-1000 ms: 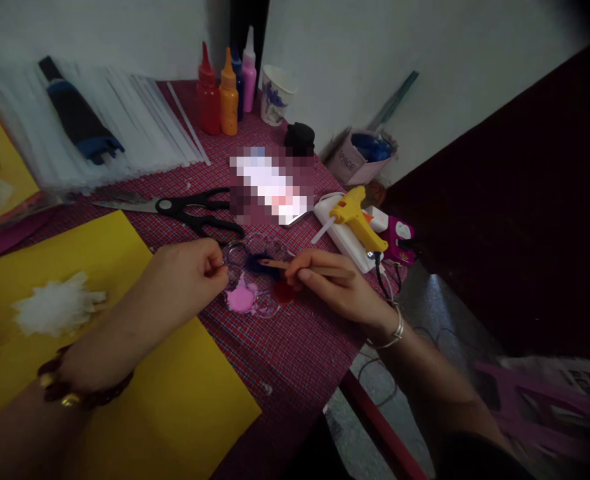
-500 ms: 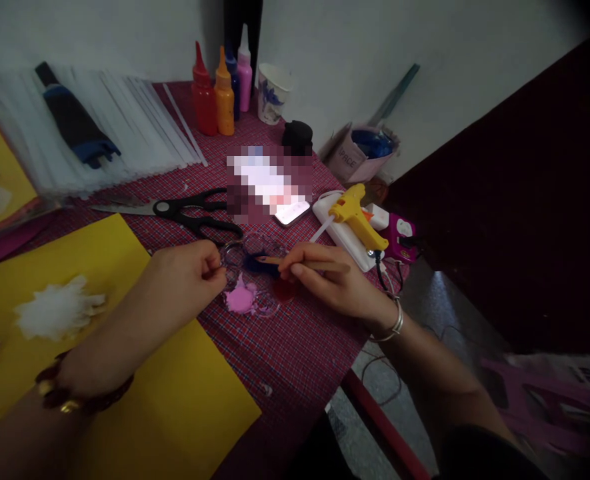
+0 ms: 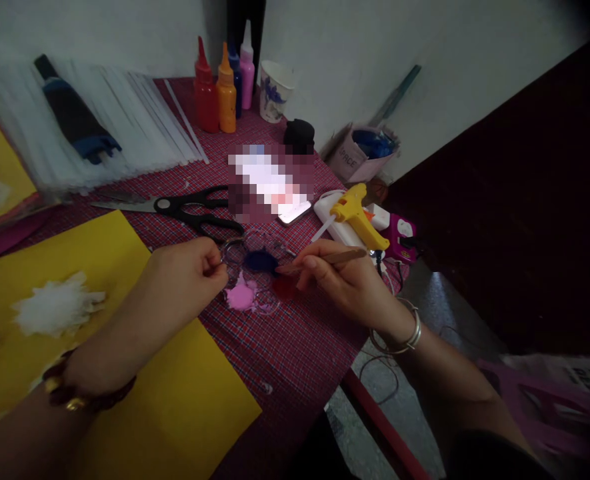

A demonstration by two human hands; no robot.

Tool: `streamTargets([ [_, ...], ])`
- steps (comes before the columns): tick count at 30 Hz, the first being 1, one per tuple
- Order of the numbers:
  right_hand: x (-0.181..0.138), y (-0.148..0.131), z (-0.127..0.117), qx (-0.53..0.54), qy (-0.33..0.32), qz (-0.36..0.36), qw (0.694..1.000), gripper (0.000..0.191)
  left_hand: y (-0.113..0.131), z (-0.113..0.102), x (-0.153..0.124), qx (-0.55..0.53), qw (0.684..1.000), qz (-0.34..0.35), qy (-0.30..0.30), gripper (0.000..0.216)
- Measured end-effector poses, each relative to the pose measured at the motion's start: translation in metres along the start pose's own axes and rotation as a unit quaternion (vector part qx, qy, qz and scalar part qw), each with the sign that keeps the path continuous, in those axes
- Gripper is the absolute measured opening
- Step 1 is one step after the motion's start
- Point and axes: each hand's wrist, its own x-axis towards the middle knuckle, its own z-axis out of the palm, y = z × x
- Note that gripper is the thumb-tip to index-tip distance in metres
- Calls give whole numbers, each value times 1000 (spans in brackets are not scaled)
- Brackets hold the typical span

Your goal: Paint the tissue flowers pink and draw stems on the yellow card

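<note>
A clear plastic paint palette [image 3: 261, 238] with rounded wells lies on the checked tablecloth [image 3: 269, 347]. It holds dark blue paint [image 3: 261, 261], pink paint [image 3: 240, 297] and a darker red patch [image 3: 285, 288]. My left hand [image 3: 192, 270] is closed in a pinch at the palette's left rim. Between the thumb and fingers of my right hand [image 3: 337, 273] is a slim wooden stick [image 3: 345, 256], slanted, its tip by the right edge of the blue paint.
Black-handled scissors [image 3: 185, 208] and a phone [image 3: 295, 212] lie beyond the palette. A yellow glue gun [image 3: 357, 217] rests on a white power strip at the right edge. Yellow paper [image 3: 175, 400] with white fluffy pieces [image 3: 57, 303] is at left. Paint bottles [image 3: 206, 93] stand behind.
My right hand has drawn the stick rightward, so its tip has moved from the middle of the blue paint to its edge. My left hand keeps its place at the rim.
</note>
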Motion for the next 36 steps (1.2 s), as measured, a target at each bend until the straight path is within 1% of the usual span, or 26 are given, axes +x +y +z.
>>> streamTargets([
  [3,1,2,6,27,10,6,1000,29,0,0,0,-9,1000,4,-3,11],
  [6,3,3,15,51,11,-8,999,27,1,1,1,-3,1000,-2,0,11],
  [10,7,3,23,46,1,-24,999,24,-1,2,2,12,1000,-9,7,11],
  [14,4,7,16,49,4,-20,999,24,-4,3,3,9,1000,5,11,11],
  [17,-2,12,11,47,43,1,998,24,-4,4,4,8,1000,3,8,11],
  [19,-4,15,11,53,62,6,997,24,-4,5,4,4,1000,5,5,11],
  [24,-2,19,18,122,11,4,992,25,-5,5,3,3,1000,6,17,11],
  [27,0,21,16,109,44,1,993,23,-5,4,2,-5,1000,9,14,11],
  [28,1,21,15,110,45,0,993,24,-4,3,2,-7,1000,11,13,11],
  [31,3,22,13,130,7,-1,991,25,-4,3,2,-7,1000,11,20,11],
  [32,4,22,12,124,4,0,992,25,-3,3,2,-5,1000,10,22,12],
  [34,6,21,11,102,20,-4,995,25,-3,4,3,-1,1000,13,21,12],
  [36,8,20,11,109,7,-12,994,24,-4,4,3,2,1000,15,19,12],
])
